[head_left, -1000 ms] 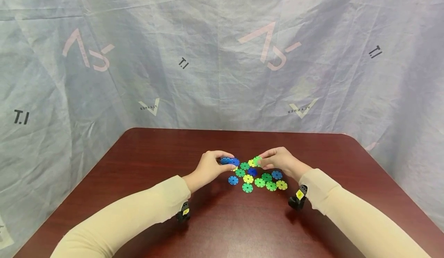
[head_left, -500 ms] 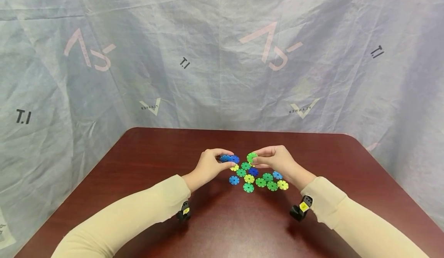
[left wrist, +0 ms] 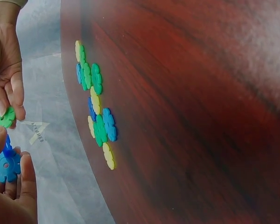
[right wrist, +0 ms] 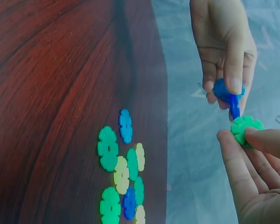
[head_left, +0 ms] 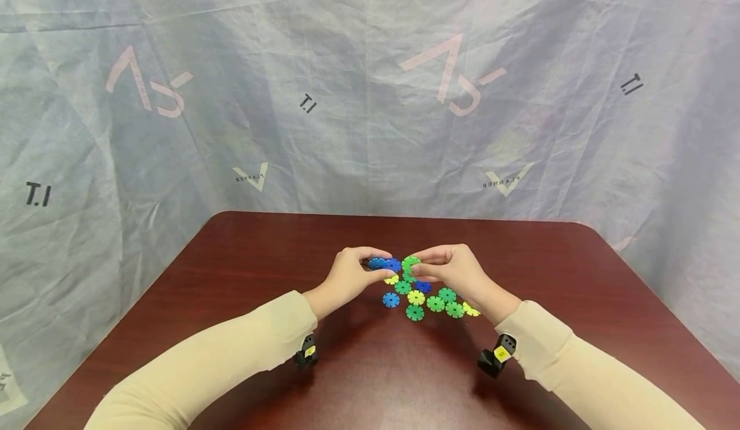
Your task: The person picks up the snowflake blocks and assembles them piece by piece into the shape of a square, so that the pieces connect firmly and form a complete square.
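Note:
Between the thumb and fingers of my left hand (head_left: 349,278) is a light blue notched disc (left wrist: 12,171), with a darker blue disc (right wrist: 234,107) slotted into it at an angle. My right hand (head_left: 457,272) pinches a light green notched disc (right wrist: 241,125) by its edge. In the right wrist view, the green disc's rim is right at the lower end of the darker blue one. Both hands are raised over the far side of the loose discs, fingertips facing each other. From the head, the right thumb covers part of the green disc.
Several loose notched discs lie flat on the dark red table (head_left: 370,378): a light blue disc (head_left: 391,300) at the left, a yellow disc (head_left: 416,297), a green disc (head_left: 415,313) nearest the body, and others toward the right. A grey printed cloth (head_left: 370,96) hangs behind the table.
My right hand has lifted the light green disc and carried it left, up close to the blue discs. My left hand has barely moved and still holds the blue pair.

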`<state>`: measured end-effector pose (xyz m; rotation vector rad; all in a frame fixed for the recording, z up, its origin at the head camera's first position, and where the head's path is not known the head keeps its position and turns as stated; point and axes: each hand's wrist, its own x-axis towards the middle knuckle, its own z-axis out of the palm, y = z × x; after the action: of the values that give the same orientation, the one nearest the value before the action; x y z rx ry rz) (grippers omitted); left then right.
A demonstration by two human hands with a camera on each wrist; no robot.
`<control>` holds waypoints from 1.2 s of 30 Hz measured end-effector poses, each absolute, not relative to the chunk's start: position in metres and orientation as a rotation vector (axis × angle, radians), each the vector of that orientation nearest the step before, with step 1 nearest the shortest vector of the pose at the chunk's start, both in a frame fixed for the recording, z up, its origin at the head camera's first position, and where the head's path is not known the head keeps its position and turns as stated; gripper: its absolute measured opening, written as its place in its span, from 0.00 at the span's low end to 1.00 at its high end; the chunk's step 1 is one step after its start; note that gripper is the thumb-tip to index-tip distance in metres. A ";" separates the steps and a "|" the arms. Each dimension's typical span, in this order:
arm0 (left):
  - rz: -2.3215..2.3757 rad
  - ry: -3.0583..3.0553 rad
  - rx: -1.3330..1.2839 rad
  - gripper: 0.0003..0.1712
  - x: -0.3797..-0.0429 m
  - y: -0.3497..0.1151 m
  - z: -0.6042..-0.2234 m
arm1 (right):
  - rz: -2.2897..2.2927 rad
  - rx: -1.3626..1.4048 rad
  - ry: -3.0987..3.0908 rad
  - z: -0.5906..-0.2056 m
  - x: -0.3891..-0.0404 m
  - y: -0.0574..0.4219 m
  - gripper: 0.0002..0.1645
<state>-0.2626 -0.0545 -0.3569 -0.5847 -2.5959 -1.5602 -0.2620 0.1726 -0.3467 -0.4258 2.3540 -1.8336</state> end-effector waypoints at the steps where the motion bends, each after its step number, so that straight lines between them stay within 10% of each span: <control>1: -1.564 -2.594 -0.582 0.18 -0.262 -0.054 -0.356 | -1.841 -0.424 2.351 -0.346 -0.262 0.172 0.22; 36: -1.579 -2.573 -0.558 0.16 -0.250 -0.060 -0.343 | -2.094 -0.310 2.166 -0.352 -0.251 0.146 0.19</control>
<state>-0.2496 -0.0604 -0.3434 -0.5579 -2.5725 -1.5788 -0.2509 0.1458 -0.3521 -0.3095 2.1664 -2.0938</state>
